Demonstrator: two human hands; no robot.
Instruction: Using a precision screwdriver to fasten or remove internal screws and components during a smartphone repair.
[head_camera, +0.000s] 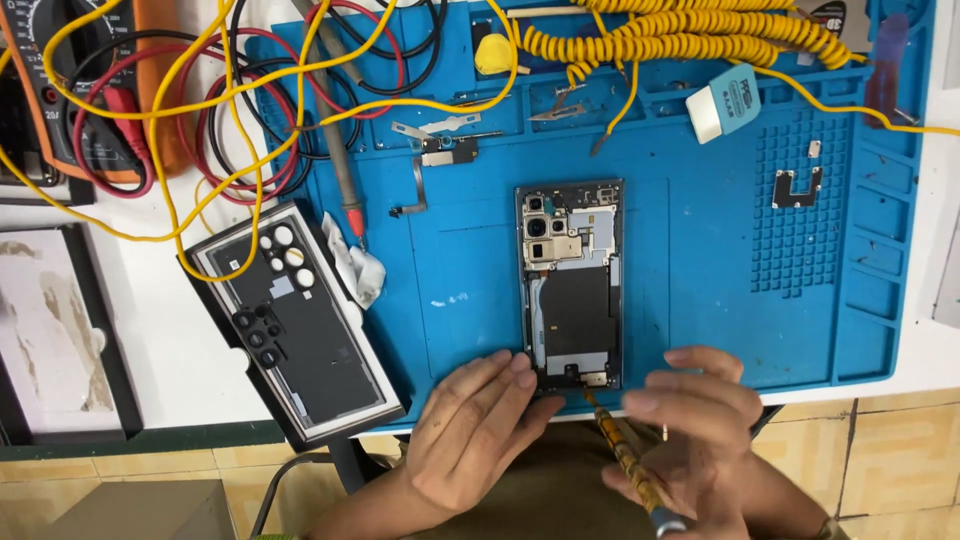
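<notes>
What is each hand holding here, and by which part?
The right hand grips a screwdriver by its patterned handle, tip at the opened phone's bottom edge. The left hand holds nothing; its fingertips rest there.

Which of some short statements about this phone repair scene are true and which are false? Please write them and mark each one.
1. The opened phone lies on a blue mat. True.
2. The right hand holds a screwdriver whose tip is at the phone's bottom edge. True.
3. The left hand holds the eraser. False: it rests at the phone's bottom left corner; the eraser lies at the top of the mat.
4. The back cover lies right of the phone. False: it lies to the left.
5. A coiled yellow cable lies along the mat's top. True.
</notes>
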